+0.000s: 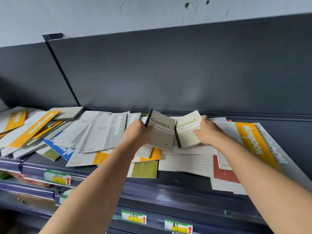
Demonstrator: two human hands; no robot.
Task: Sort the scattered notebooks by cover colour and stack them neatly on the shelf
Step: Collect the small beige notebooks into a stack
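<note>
Across the dark shelf [177,180], from left edge to right edge, we see scattered notebooks [104,132] overlapping: grey, orange, blue, olive and red covers. Near the back edge, mid-shelf, two cream Gambit notebooks stand tilted side by side. Our left hand [137,130] grips the left Gambit notebook [162,132] at its black spine; our right hand [208,130] grips the right Gambit notebook [188,132] at its right edge.
</note>
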